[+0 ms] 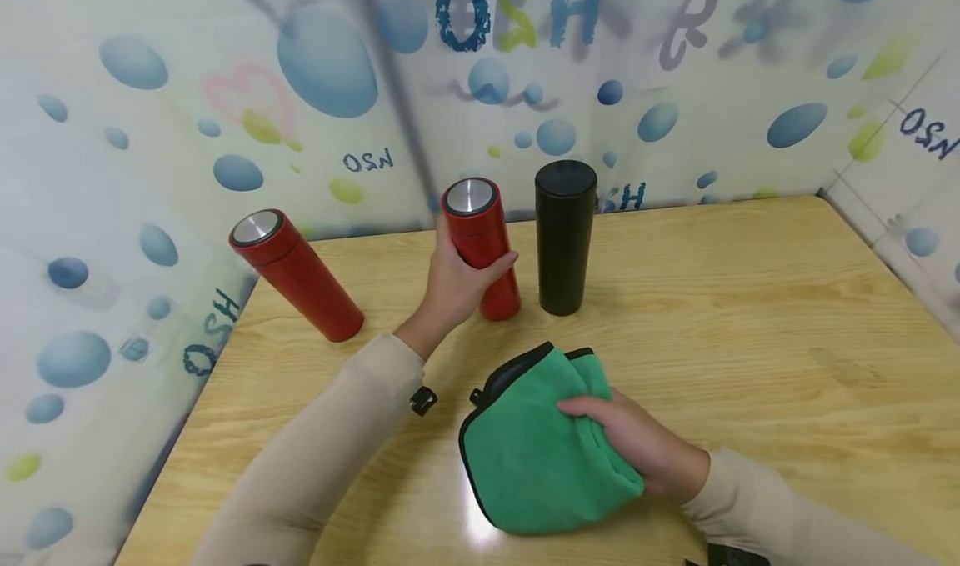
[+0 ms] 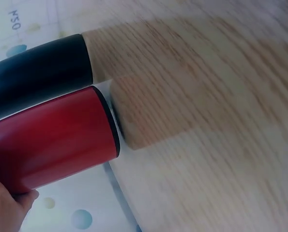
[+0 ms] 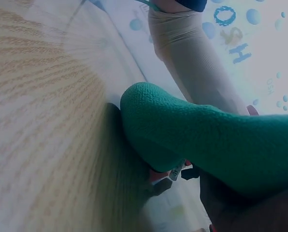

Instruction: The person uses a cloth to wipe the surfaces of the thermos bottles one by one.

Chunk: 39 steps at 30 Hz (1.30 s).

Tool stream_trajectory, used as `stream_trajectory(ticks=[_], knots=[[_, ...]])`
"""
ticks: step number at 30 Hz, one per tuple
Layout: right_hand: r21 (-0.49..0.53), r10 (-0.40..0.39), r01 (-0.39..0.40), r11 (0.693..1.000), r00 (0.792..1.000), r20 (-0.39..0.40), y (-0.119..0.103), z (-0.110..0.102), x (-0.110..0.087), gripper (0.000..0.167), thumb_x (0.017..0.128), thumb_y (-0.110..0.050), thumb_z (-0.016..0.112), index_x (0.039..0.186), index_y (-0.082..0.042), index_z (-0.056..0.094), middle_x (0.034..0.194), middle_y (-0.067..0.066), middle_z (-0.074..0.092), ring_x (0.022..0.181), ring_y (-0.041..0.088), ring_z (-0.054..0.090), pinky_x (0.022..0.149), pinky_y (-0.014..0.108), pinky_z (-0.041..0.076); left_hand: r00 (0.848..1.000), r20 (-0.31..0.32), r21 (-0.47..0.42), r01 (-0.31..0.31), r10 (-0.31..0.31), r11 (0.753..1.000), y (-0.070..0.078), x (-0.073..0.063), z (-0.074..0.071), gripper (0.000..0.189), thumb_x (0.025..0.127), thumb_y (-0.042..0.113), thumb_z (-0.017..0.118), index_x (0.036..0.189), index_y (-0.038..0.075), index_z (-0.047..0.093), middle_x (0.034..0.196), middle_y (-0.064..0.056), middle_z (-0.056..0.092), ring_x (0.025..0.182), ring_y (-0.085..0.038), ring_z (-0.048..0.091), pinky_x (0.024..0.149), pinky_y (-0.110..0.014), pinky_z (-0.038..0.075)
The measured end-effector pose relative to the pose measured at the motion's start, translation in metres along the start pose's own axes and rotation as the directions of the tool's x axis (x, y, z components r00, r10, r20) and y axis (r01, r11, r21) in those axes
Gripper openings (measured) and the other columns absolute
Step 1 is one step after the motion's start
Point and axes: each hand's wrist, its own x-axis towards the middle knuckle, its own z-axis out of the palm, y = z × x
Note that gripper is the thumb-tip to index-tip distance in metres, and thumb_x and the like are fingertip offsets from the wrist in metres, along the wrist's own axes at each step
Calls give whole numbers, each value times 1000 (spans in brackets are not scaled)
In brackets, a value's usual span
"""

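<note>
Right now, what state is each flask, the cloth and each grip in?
Left red flask: closed, standing on the table, not held.
Middle red flask: closed, upright, held; base seemingly just off the table.
Black flask: closed, upright on the table, not held.
Green cloth: folded, held.
Left grip: curled around the middle red flask.
Right grip: pinching the green cloth.

The left hand (image 1: 457,278) has most fingers hidden behind the middle red bottle (image 1: 483,237), the right hand (image 1: 647,447) behind the green cloth (image 1: 528,449). At nine o'clock, the left wrist view crops the black bottle (image 2: 42,75).
</note>
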Motion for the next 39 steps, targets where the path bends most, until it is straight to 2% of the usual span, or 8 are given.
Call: stream_trajectory(ticks=[7,16,26,30,33,34,36,39], knots=[[1,-5,5,1000,1000,22,-1,5,2,52,102,-33,51,142,-5,32,124,5,61,112,17,63,97,34,53,1000,13,13,5,-5,1000,3,-1,-1,88,83,19,82,148,29,23,141,5,50,130,-15,50,102,-43,51],[-5,-16,16,1000,1000,14,-1,8,2,51,102,-32,52,141,-7,32,123,3,62,112,16,64,96,34,54,998,51,7,48,-48,999,32,-4,-2,90,83,10,80,150,19,21,144,-4,46,134,-21,46,102,-45,52],[-46,0,0,999,1000,0,-1,6,1,55,102,-34,52,144,-5,30,125,3,61,112,15,63,96,33,53,990,47,82,132,-136,988,9,-20,-28,101,83,33,82,157,32,15,156,-1,37,145,-20,36,119,-43,35],[-69,2,-3,998,1000,-4,-1,6,2,57,102,-36,53,144,-5,30,126,4,61,113,15,63,96,33,53,995,50,146,75,-83,986,5,-42,-53,75,93,33,71,154,19,31,154,-5,40,144,-21,38,120,-43,34],[-85,5,-7,996,1000,-24,-1,6,2,59,102,-37,53,145,-5,29,126,4,61,112,15,63,96,32,53,995,38,278,-96,89,956,8,-59,-71,49,96,25,68,140,11,51,142,-7,51,133,-22,47,112,-41,44],[-89,6,-8,996,1000,-28,-2,5,2,59,102,-37,53,145,-5,28,126,4,61,112,15,63,96,32,53,984,28,333,-173,173,927,10,-64,-77,43,95,22,70,134,9,57,137,-8,54,129,-23,50,108,-40,46],[-98,8,-12,995,999,-38,-3,4,2,61,102,-37,53,147,-5,27,127,4,60,112,15,63,96,32,53,931,2,442,-328,365,835,17,-69,-90,33,91,16,72,122,7,64,129,-12,58,123,-27,52,105,-39,46],[-103,5,-9,995,999,-40,-3,3,2,62,102,-37,53,147,-5,26,127,4,60,113,14,63,96,32,53,787,-98,571,-457,610,682,27,-68,-112,32,85,16,75,114,5,66,126,-16,58,123,-33,50,108,-44,40]])
